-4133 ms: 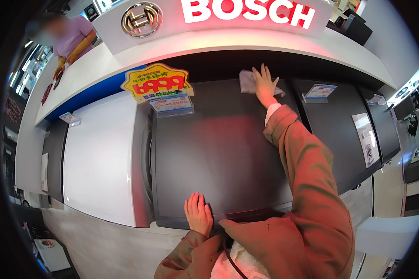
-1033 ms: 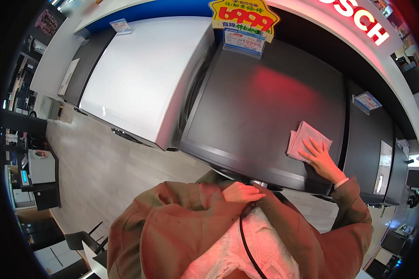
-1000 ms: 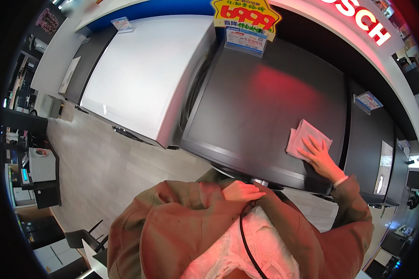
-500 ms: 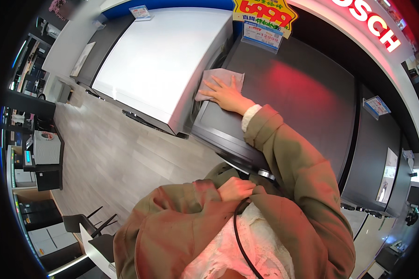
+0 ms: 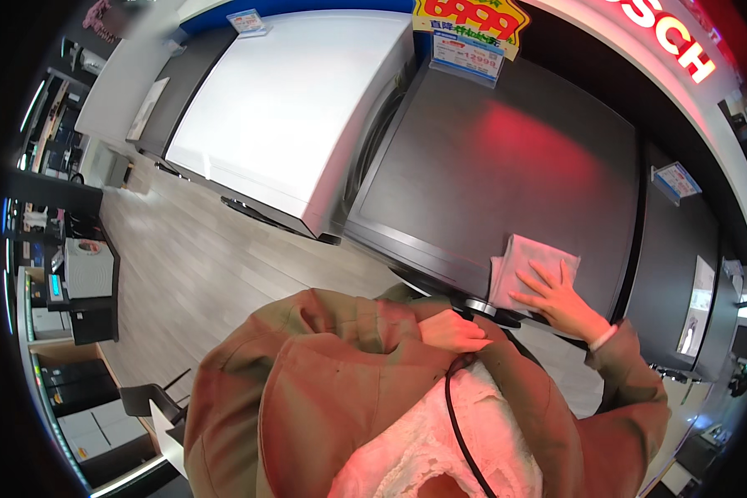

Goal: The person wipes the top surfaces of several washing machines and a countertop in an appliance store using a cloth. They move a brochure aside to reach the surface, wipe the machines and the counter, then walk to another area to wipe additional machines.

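Observation:
Spread flat, my right hand (image 5: 554, 304) presses on a folded pale pinkish-grey cloth (image 5: 529, 259). That cloth lies at the front right of a dark grey appliance's flat top (image 5: 440, 166), one edge reaching its front rim. The fingers are apart and do not wrap round the cloth. Close to my body, my left hand (image 5: 454, 332) is closed at the front of my olive-brown jacket (image 5: 340, 365). Whatever its curled fingers hold, if anything, is hidden. A silver knob (image 5: 479, 307) shows on the appliance's front, just left of the cloth.
A white-topped appliance (image 5: 286, 100) stands on the left across a narrow gap. Another dark appliance (image 5: 664, 249) is at the right. Price cards (image 5: 466, 56) stand along the back. Wood-look floor (image 5: 191, 241) lies to the left, with a dark chair (image 5: 153, 402) beyond.
My right hand and the cloth have moved from the top's left edge to its front right corner. My left hand has shifted slightly right, still closed.

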Motion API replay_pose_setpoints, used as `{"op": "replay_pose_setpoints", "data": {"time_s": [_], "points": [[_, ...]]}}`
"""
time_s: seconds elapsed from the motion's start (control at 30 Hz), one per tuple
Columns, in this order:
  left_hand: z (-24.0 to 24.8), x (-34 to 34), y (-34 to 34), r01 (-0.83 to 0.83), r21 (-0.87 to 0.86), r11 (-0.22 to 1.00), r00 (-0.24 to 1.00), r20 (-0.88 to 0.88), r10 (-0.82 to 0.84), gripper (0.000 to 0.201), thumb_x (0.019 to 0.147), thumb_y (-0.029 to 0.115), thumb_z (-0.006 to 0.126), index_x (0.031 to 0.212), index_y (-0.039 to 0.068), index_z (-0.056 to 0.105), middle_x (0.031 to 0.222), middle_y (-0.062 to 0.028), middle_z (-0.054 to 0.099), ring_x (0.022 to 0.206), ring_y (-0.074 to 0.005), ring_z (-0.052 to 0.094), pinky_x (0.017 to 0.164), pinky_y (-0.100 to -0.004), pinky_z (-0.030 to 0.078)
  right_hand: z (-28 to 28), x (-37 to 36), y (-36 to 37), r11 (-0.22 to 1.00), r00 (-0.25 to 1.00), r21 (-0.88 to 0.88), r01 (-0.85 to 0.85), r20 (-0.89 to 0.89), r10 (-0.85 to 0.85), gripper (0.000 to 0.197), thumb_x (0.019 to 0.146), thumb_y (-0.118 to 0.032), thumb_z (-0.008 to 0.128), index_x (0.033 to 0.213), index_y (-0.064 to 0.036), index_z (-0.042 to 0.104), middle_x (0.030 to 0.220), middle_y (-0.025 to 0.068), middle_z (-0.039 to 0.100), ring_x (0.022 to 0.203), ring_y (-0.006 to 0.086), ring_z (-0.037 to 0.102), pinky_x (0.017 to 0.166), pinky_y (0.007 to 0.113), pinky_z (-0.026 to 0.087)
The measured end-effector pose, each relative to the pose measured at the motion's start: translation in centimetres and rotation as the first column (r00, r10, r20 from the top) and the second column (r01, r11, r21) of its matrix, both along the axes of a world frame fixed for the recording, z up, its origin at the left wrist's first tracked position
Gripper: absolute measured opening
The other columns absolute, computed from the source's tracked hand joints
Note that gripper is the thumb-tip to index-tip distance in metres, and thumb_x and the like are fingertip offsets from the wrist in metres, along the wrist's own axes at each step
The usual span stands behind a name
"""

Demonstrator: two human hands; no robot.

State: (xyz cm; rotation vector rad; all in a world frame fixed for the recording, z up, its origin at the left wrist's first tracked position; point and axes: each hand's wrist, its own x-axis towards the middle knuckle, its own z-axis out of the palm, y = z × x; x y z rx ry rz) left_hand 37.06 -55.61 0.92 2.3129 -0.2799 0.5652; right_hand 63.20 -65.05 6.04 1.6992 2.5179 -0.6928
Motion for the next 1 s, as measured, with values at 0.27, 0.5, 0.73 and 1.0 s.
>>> {"op": "replay_pose_setpoints", "data": {"time_s": [0.27,0.5,0.73,1.0], "points": [[0.1,-1.9,1.0,-0.107,0.045,0.993,0.993,-0.051,0.110,0.024,0.066,0.019,0.064,0.087,0.010,0.056,0.066,-0.0024,0.046,0.056,-0.0189,0.053,0.043,-0.0309,0.042,-6.0,-11.2,16.8,0.921,0.961,0.301,-0.247,-0.049,0.273,0.055,0.085,-0.007,0.052,0.134,-0.0305,0.042,0.149,0.0031,0.025,0.137,0.0297,0.022,0.095,0.071,0.018],[-0.8,-2.4,0.8,-0.203,0.102,0.974,0.979,-0.013,0.205,0.016,0.069,0.015,0.064,0.085,0.013,0.062,0.064,0.0005,0.047,0.054,-0.0126,0.053,0.039,-0.0278,0.038,-8.3,-17.9,22.3,0.913,0.948,0.399,-0.080,-0.252,0.193,0.042,0.091,-0.015,0.047,0.130,-0.0305,0.046,0.147,0.0018,0.028,0.137,0.0250,0.022,0.098,0.073,0.011],[1.1,0.0,1.5,-0.015,0.032,0.999,1.000,0.007,0.014,0.018,0.063,0.014,0.062,0.072,0.010,0.047,0.066,-0.0020,0.045,0.057,-0.0175,0.052,0.042,-0.0302,0.042,-5.5,-0.5,10.8,0.924,0.990,0.364,0.117,0.026,-0.136,0.051,0.085,-0.009,0.045,0.132,-0.0284,0.045,0.147,0.0067,0.030,0.136,0.0279,0.025,0.100,0.065,0.019],[0.3,0.0,2.7,0.035,0.013,0.999,0.999,-0.008,-0.035,0.016,0.064,0.012,0.060,0.069,0.009,0.046,0.067,-0.0023,0.045,0.058,-0.0169,0.052,0.042,-0.0290,0.041,-3.9,12.9,0.8,0.694,0.684,0.097,0.714,0.119,-0.720,0.053,0.091,-0.013,0.050,0.139,-0.0305,0.035,0.150,0.0062,0.023,0.139,0.0299,0.016,0.099,0.064,0.024]]}}
